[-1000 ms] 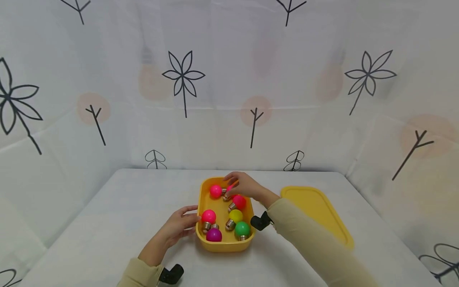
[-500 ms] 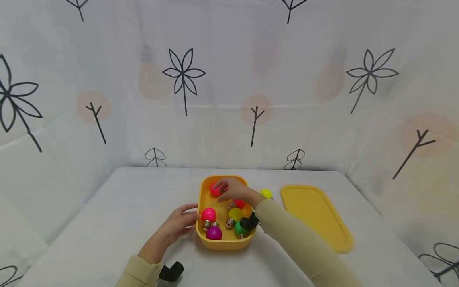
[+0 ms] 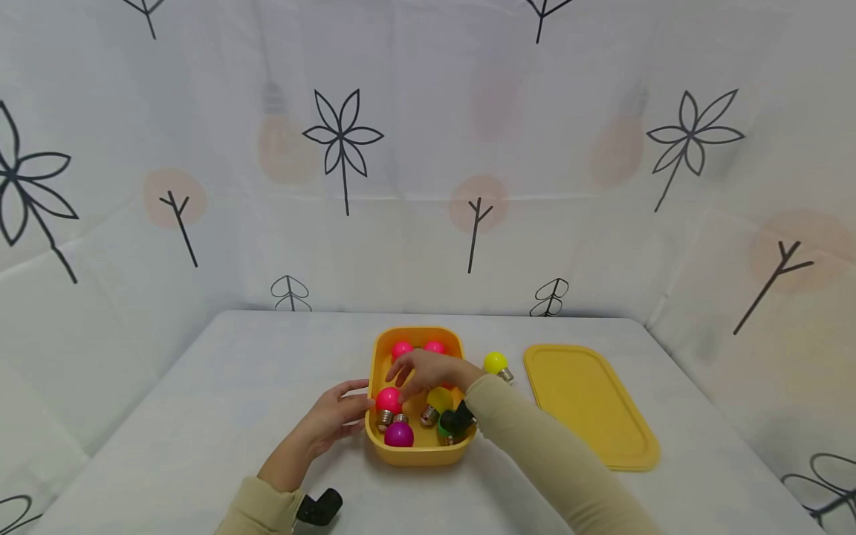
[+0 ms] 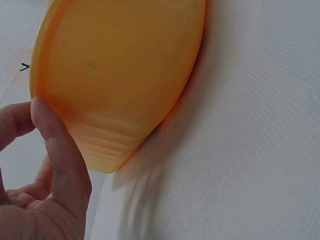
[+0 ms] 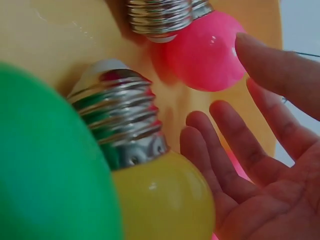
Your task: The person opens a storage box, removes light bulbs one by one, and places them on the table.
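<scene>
A yellow plastic box [image 3: 423, 457] holds several coloured light bulbs with silvery screw bases. My left hand [image 3: 332, 420] is at its left side, and in the left wrist view the thumb [image 4: 52, 132] touches the box rim. My right hand [image 3: 428, 371] reaches over the middle of the box with fingers spread. Its fingertips are close to the pink bulb [image 3: 388, 399] at the near left; in the right wrist view the thumb [image 5: 275, 65] overlaps a pink bulb [image 5: 207, 55], and contact is unclear. A purple bulb [image 3: 399, 435], a yellow bulb [image 3: 439, 399] and a partly hidden green bulb [image 5: 45, 160] lie nearby.
Two pink bulbs, one at the back left [image 3: 401, 350] and one at the back right [image 3: 435, 347], lie in the box's far end. Another yellow bulb [image 3: 495, 362] lies on the white table [image 3: 200, 416], beside a flat yellow lid [image 3: 591, 405]. Patterned cloth [image 3: 414, 148] hangs behind.
From the box's far right my right hand has moved left, then nearer, to the front-left pink bulb. The yellow bulb on the table has come into view. The left hand stays put.
</scene>
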A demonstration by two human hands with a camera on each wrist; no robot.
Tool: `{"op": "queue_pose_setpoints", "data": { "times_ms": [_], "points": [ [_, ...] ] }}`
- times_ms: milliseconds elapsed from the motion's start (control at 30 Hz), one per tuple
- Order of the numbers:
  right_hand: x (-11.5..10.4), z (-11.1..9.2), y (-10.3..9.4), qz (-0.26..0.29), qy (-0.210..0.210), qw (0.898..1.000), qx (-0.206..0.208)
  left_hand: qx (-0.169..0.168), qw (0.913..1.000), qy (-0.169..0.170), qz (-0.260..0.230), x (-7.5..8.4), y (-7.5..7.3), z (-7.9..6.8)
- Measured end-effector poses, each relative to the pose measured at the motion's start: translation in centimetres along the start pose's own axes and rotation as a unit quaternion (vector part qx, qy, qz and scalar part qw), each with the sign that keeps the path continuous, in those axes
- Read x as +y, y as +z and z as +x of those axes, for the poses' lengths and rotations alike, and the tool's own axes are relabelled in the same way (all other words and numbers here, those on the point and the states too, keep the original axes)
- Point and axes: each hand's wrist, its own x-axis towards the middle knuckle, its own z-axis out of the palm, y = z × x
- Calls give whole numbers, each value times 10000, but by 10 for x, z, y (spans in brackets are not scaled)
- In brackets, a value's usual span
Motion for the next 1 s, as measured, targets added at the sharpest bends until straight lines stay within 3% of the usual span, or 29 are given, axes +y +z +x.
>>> {"op": "queue_pose_setpoints", "data": {
  "times_ms": [167, 400, 1000],
  "points": [
    [0, 1, 4, -72, -95, 9997, -233, -50, 10000, 3, -41, 0, -1, -1],
    [1, 5, 9, -131, -202, 9995, -213, -65, 9999, -8, -96, 0, -1, 0],
    [-11, -10, 0, -61, -36, 9995, 309, 28, 9999, -42, -87, -2, -1, 1]
  ]
}}
